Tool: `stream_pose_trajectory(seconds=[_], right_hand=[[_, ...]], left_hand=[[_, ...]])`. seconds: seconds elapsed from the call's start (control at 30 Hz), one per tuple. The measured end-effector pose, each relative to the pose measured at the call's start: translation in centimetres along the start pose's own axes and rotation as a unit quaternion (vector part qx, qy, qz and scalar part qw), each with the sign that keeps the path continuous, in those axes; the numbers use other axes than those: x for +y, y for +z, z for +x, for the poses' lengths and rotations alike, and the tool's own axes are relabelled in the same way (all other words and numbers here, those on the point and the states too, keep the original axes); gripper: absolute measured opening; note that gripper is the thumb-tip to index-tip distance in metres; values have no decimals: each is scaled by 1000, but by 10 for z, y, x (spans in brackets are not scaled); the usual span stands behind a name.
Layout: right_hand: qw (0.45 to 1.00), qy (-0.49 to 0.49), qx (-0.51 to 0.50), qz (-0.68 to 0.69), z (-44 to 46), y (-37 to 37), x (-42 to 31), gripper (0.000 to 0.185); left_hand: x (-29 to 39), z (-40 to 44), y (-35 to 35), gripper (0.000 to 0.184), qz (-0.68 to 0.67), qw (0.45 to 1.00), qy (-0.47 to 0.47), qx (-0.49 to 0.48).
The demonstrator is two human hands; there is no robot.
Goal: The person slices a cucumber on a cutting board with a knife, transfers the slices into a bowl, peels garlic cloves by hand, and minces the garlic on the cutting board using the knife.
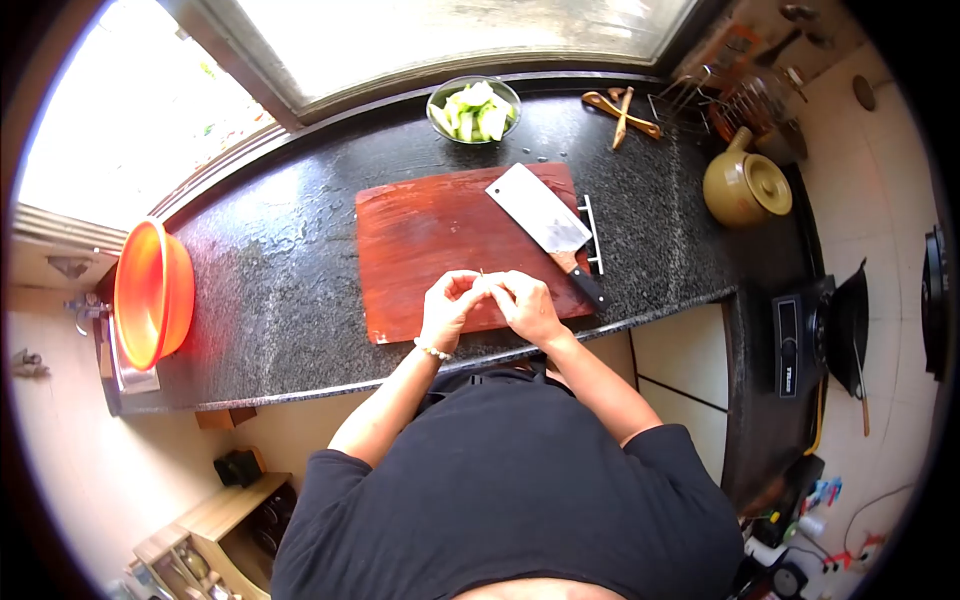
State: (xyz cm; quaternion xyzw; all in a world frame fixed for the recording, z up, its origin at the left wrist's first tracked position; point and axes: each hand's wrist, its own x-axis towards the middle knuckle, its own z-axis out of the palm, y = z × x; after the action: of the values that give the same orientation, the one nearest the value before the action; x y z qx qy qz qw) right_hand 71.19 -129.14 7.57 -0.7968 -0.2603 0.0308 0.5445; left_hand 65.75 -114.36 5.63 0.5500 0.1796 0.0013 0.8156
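My left hand and my right hand meet over the near edge of a reddish-brown cutting board. The fingertips of both are pinched together around something very small; a thin yellowish bit shows above them, too small to name. On the board's right side lies a cleaver with a broad steel blade, its dark handle pointing toward me past the board's edge. Behind the board stands a glass bowl filled with pale green vegetable pieces.
An orange basin leans at the left end of the black countertop. Wooden tongs lie at the back right, near a wire rack. A lidded clay pot stands further right, with a wok on the stove beyond.
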Motion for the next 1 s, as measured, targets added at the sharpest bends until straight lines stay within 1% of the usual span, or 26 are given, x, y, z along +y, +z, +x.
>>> stream_pose_trajectory(seconds=[0.1,0.2,0.3,0.4,0.43,0.53,0.63,0.73,0.83,0.93,1.0], right_hand=[[995,72,-60,23,5,4,-7,11],[981,157,-62,95,7,18,-2,11],[995,75,-48,32,7,27,-5,9],[993,-90,-6,-82,6,33,-7,7],[994,-82,-3,-77,5,35,-6,5],[1000,16,3,17,7,37,-6,6],[981,137,0,139,1,42,14,11],[964,195,1,179,3,34,4,15],[949,211,13,232,3,33,2,13],[947,223,10,231,2,33,4,13],[961,198,3,195,0,32,5,13]], left_hand=[[5,-8,-6,28,-15,1000,1,11],[9,-12,-6,26,-115,993,-15,38],[16,-15,-11,21,-119,991,-47,29],[10,-13,-22,16,-105,992,-64,26],[8,-12,-25,13,-132,988,-75,24],[8,-11,-23,14,-228,970,-82,2],[13,-10,-18,16,-231,967,-105,2],[12,-9,-9,21,-197,977,-76,34],[8,-7,-13,23,-261,961,-92,14],[0,-5,-22,25,-294,944,-150,-8],[-1,-3,-28,26,-249,952,-171,-44]])
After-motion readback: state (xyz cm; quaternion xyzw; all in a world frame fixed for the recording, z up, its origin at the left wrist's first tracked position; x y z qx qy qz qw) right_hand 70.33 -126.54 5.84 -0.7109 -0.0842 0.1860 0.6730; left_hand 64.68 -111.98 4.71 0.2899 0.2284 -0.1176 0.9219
